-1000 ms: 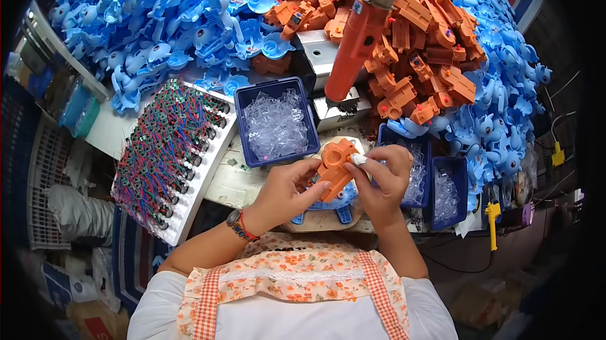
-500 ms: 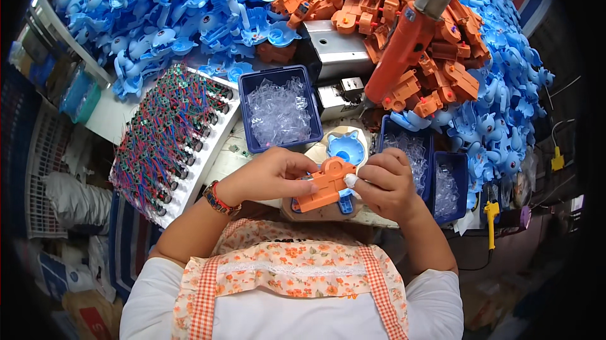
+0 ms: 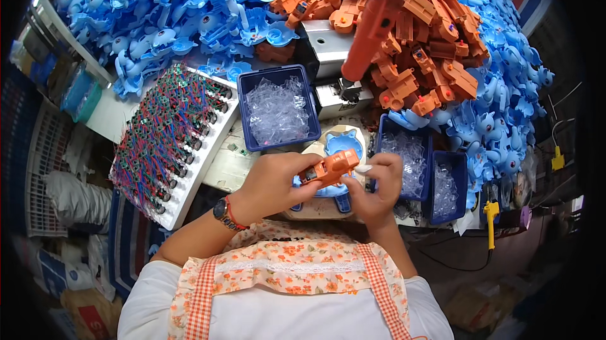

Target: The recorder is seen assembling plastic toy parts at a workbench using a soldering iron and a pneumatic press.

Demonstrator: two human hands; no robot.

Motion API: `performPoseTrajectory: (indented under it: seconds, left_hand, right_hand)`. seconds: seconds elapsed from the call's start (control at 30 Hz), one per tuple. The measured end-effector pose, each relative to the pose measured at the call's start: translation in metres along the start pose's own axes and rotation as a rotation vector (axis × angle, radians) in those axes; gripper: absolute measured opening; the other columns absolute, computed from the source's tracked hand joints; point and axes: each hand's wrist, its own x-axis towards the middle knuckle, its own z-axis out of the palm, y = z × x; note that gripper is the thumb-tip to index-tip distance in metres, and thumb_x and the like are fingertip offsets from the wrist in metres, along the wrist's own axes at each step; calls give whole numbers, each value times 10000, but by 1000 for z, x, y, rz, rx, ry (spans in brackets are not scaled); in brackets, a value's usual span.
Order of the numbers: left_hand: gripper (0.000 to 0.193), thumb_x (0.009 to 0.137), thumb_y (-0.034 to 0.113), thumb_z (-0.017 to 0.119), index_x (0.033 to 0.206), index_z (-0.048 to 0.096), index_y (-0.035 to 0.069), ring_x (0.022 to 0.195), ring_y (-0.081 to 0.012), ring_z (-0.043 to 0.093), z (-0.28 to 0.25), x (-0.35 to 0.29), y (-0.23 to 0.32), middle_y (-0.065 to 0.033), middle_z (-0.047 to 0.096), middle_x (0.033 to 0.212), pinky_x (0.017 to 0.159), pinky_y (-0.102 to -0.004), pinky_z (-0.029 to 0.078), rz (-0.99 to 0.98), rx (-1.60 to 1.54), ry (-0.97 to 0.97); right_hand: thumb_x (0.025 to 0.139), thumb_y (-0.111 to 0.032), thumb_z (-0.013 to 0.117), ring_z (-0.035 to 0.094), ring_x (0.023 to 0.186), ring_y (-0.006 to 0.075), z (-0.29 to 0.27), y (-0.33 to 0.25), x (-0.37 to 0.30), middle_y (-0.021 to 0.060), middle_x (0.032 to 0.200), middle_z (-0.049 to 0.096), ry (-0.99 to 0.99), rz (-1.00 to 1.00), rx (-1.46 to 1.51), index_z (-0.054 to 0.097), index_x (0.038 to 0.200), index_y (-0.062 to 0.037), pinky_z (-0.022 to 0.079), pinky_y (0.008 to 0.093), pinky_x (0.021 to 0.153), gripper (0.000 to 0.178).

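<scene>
Housing [image 3: 334, 166] of orange plastic sits above the pale fixture [image 3: 319, 210] on our table [image 3: 226, 171], pinched between our left hand's [image 3: 271, 179] thumb and fingers. Our right hand [image 3: 377, 187] curls its fingers at the housing's right end, one tip wrapped in white; whether they grip it, we cannot tell. Just beyond lies a blue shell [image 3: 344, 142]. Leftward, we have a navy bin [image 3: 278, 146] of clear pieces [image 3: 278, 109], then a white tray [image 3: 169, 218] of wired boards [image 3: 170, 128].
</scene>
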Motion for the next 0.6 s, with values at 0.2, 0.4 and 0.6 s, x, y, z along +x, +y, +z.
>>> performPoseTrajectory:
  seconds: [0.2, 0.4, 0.6]
  left_hand:
    - [361, 717, 117, 763, 1067, 690, 63, 838, -271, 674, -15, 4, 7, -93, 694, 926, 737, -369, 511, 284, 169, 47]
    - [391, 697, 139, 798, 1059, 683, 46, 836, -273, 664, 10, -1, -9, -99, 694, 947, 726, -366, 499, 246, -138, 101]
    - [336, 751, 142, 807, 1028, 684, -3, 835, -210, 695, 11, -6, -14, -122, 714, 923, 760, -305, 517, 23, -248, 137]
  right_hand:
    - [718, -161, 817, 610, 1092, 274, -26, 10, 22, 179, 1226, 628, -352, 96, 337, 614, 1238, -25, 473, 355, 925, 574]
    - [722, -113, 801, 655, 999, 279, -18, 3, 12, 147, 1092, 691, -347, 93, 445, 675, 1104, -8, 493, 367, 890, 415]
    - [732, -122, 817, 629, 1050, 289, 1, 2, 13, 159, 1123, 654, -358, 342, 414, 652, 1097, 8, 478, 381, 913, 421]
